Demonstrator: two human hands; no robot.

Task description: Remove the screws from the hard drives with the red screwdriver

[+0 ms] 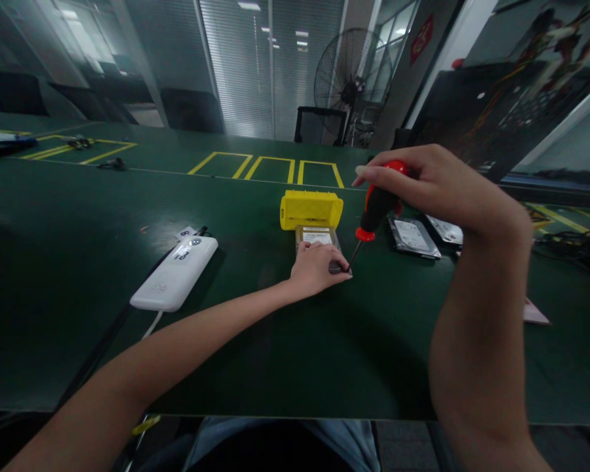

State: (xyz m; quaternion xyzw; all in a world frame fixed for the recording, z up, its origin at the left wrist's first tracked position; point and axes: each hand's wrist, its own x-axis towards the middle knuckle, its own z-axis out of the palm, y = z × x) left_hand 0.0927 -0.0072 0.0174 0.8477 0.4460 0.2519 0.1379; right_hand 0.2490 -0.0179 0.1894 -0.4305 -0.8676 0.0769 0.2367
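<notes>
A hard drive (317, 235) lies on the green table, its label side partly covered by my left hand (319, 267). That hand's fingers wrap over the drive, with the thumb along its near edge. My right hand (413, 176) is closed round the handle of a red and black screwdriver (375, 211). The shaft slants down to the left, and its tip meets the drive's near right corner beside my left fingertips. Any screw under the tip is too small to make out. Directly behind the drive stands a yellow plastic bin (311, 210).
Two more hard drives, one in plain sight (413, 237), lie to the right, partly behind my right arm. A white power bank (177, 272) with cables lies on the left. Dark cables (577, 246) sit far right. Yellow taped outlines mark the table's far side.
</notes>
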